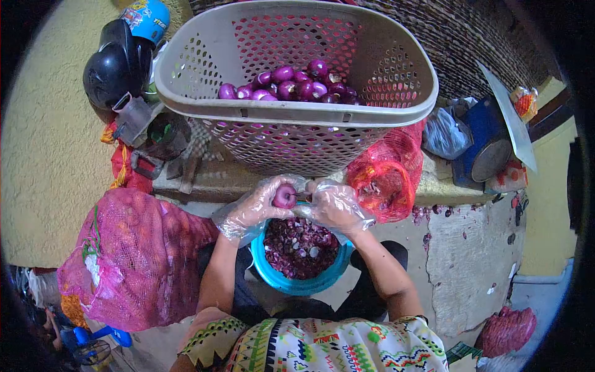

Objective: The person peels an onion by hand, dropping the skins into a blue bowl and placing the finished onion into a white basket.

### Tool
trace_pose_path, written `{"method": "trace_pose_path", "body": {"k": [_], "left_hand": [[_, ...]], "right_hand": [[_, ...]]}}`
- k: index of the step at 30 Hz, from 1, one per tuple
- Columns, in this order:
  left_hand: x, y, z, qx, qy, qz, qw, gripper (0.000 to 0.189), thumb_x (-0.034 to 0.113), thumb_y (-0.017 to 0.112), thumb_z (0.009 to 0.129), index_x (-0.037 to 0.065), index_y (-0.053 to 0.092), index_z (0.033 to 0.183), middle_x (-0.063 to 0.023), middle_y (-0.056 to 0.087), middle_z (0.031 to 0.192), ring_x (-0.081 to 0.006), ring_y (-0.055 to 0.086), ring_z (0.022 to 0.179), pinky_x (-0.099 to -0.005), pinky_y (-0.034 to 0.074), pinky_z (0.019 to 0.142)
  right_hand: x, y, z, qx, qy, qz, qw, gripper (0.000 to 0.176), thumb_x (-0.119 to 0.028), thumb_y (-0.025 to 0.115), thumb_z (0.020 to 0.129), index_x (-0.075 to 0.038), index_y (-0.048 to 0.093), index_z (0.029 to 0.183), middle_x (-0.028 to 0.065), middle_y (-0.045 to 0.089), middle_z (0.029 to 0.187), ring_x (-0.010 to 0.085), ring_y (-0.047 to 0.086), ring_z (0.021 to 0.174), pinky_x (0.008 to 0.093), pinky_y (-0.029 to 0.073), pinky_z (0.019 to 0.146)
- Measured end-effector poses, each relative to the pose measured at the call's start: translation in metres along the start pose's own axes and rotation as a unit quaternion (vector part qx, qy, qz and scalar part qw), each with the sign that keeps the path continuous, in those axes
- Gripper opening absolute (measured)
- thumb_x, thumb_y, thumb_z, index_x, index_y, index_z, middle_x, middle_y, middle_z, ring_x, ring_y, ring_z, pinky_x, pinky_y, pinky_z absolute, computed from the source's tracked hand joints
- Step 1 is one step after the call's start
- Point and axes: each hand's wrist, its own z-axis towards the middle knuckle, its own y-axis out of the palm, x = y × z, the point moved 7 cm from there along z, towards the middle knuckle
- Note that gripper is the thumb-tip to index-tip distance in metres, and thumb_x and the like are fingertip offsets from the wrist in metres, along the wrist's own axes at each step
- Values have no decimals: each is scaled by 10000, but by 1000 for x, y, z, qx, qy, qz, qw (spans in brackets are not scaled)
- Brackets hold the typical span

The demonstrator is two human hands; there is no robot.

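My left hand [253, 208], in a clear plastic glove, is closed around a purple-red onion [285, 196]. Just to its right, my gloved right hand [334, 203] is curled into a grip close against the onion. A thin dark bit shows between its fingers and the onion, too small to name. Under both hands stands a turquoise basin [294, 286] holding dark onion skins and trimmings [300, 248]. Beyond them, a large beige perforated basket [291, 115] has a heap of peeled onions [291, 84] at its bottom.
A bulging pink mesh sack [139, 260] of onions sits at the left. A red mesh bag [384, 189] slumps beside the basket on the ledge. Dark helmets [111, 68] lie back left; a grey-blue plastic bag [446, 133] is back right. Skins litter the floor [465, 248].
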Motion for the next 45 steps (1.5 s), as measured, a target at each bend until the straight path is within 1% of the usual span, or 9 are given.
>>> {"method": "trace_pose_path", "body": {"k": [10, 15, 22, 28, 30, 34, 40, 42, 45], "left_hand": [[14, 1, 0, -19, 28, 17, 999, 615, 75, 837, 709, 13, 568, 1259, -86, 597, 1253, -188, 549, 1174, -347, 429, 1042], [21, -3, 2, 37, 69, 115, 990, 560, 136, 828, 744, 13, 579, 1230, -97, 599, 1261, -199, 564, 1169, -351, 439, 1031], [33, -4, 4, 74, 119, 64, 988, 577, 167, 839, 750, 31, 571, 1243, -83, 623, 1208, -185, 586, 1113, -339, 447, 1006], [14, 5, 1, 86, 157, -132, 975, 633, 149, 819, 707, 72, 540, 1269, -73, 586, 1225, -193, 547, 1179, -340, 418, 1045], [5, 12, -1, 92, 158, -309, 933, 648, 153, 803, 705, 81, 516, 1281, -73, 565, 1240, -205, 531, 1210, -351, 422, 1051], [7, 25, -7, 102, 145, -384, 906, 693, 157, 809, 715, 125, 474, 1321, -84, 510, 1293, -254, 542, 1187, -346, 506, 965], [35, 41, -14, 29, 202, -514, 833, 674, 145, 802, 730, 159, 487, 1327, -98, 506, 1337, -302, 464, 1312, -403, 443, 1079], [55, 46, -19, 18, 249, -569, 783, 605, 97, 780, 742, 152, 500, 1276, -83, 498, 1272, -280, 367, 1396, -319, 540, 945], [60, 50, -24, 42, 259, -595, 760, 602, 158, 804, 750, 162, 502, 1271, -65, 510, 1235, -291, 331, 1425, -395, 487, 1051]], "right_hand": [[-5, -8, 3, 6, -32, 9, 999, 485, -485, 778, 746, -51, 671, 934, 142, 667, 752, 324, 686, 713, 449, 519, 601], [5, -5, 0, 46, -23, 17, 999, 494, -548, 755, 732, -92, 695, 912, 113, 684, 782, 312, 689, 721, 439, 526, 604], [4, -19, 2, 77, -13, 32, 996, 447, -477, 765, 750, -68, 636, 876, 129, 619, 714, 340, 639, 679, 464, 473, 601], [1, -21, -6, 145, -36, 54, 987, 425, -451, 776, 751, -68, 629, 863, 117, 606, 719, 330, 637, 684, 447, 479, 604], [-7, -27, -10, 176, -49, 47, 982, 412, -444, 771, 762, -67, 631, 854, 103, 599, 705, 319, 642, 671, 437, 486, 588], [-13, -28, -17, 167, -9, 87, 982, 437, -464, 787, 736, -67, 650, 857, 110, 615, 705, 318, 647, 657, 438, 489, 580], [-39, -38, -21, 193, 32, 136, 971, 463, -479, 825, 691, -64, 682, 838, 116, 642, 699, 296, 647, 620, 413, 493, 567], [-48, -39, -22, 209, 44, 151, 965, 468, -491, 808, 697, -65, 655, 817, 118, 636, 709, 314, 656, 653, 428, 501, 585], [-64, -49, -25, 261, 29, 162, 951, 466, -490, 815, 685, -70, 650, 798, 123, 638, 706, 306, 656, 646, 420, 497, 574]]}}
